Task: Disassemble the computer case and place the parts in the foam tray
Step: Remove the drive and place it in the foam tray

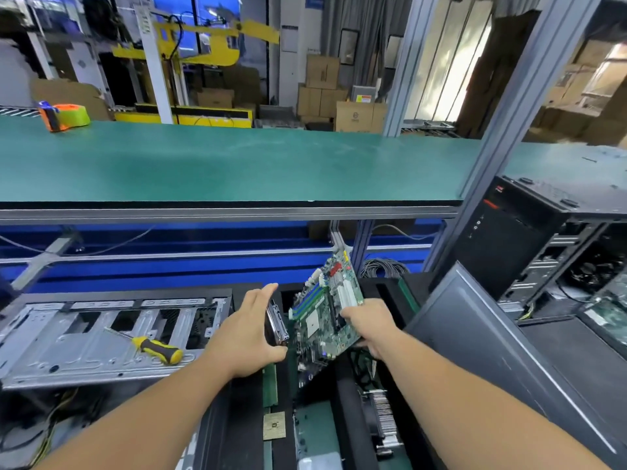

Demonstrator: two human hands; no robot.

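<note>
While gripped, motherboard [327, 310] over foam tray [342, 378] (tilted)

Both arms extended forward; left hand [249, 329] fingers straight, thumb curled; right hand [368, 322] fingers curled, gripping.

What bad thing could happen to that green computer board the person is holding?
The right hand grips the motherboard by one edge only, tilted above the foam tray, so it might slip and drop. The left hand holds a metal drive right beside the board, and the two could knock together. Parts already sit in the tray below, like the heatsink, so a falling board may hit them.
</note>
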